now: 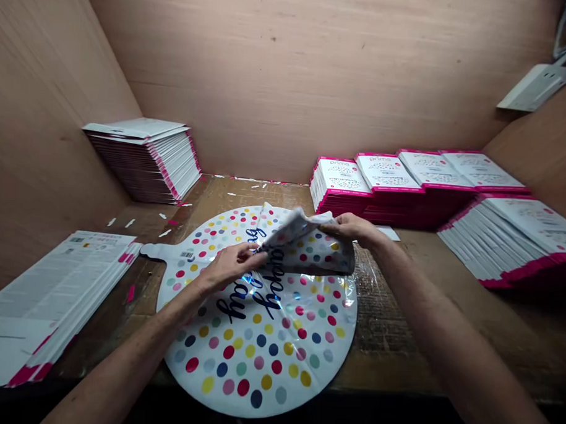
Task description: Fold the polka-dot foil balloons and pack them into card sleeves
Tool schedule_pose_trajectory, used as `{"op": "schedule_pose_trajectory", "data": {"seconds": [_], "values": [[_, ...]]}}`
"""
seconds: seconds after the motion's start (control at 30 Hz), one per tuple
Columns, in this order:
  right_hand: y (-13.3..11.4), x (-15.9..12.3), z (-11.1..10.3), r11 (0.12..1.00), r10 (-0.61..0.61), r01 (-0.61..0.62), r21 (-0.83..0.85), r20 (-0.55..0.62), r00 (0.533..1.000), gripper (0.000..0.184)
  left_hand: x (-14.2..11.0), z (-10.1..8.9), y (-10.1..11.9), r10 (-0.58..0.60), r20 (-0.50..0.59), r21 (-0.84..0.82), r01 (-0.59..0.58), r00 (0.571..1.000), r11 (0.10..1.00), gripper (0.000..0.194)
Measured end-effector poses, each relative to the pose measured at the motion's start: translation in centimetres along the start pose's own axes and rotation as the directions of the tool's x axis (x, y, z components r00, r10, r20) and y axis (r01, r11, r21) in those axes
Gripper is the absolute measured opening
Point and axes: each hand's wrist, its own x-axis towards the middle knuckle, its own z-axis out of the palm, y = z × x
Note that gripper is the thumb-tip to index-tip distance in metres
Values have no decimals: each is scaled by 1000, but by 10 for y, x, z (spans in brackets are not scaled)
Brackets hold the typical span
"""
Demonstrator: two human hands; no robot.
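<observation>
Holding dotted balloon (283, 326) | right grip (355, 228): partly hidden | lettering (238, 297): partly covered

A bare left hand (236, 261) is joined by a narrow wrist (204, 286) to a long, bare left forearm (132, 355), broadened away from that hand. To the left hand's right, a bare right hand (355, 229) and a similarly tapered, bare right forearm (437, 329) are seen.

In front of you rises a pale wooden back wall (278, 82), meeting a left wall (46, 92) and a right wall (554, 144) of similar tone. Your brown table (399, 327) sits between them, dim toward its front edge, with darkness below.
</observation>
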Motion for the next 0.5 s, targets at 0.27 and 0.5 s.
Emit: {"op": "schedule_pose_trajectory", "data": {"seconds": [0.27,0.5], "values": [[84,-58,46,936,-19,168,309,-432,902,64,29,23,10,-210,-250,304,283,945,910,35],[106,-48,67,996,-88,81,-39,-615,783,58,27,32,19,-145,-373,376,292,916,880,60]]}}
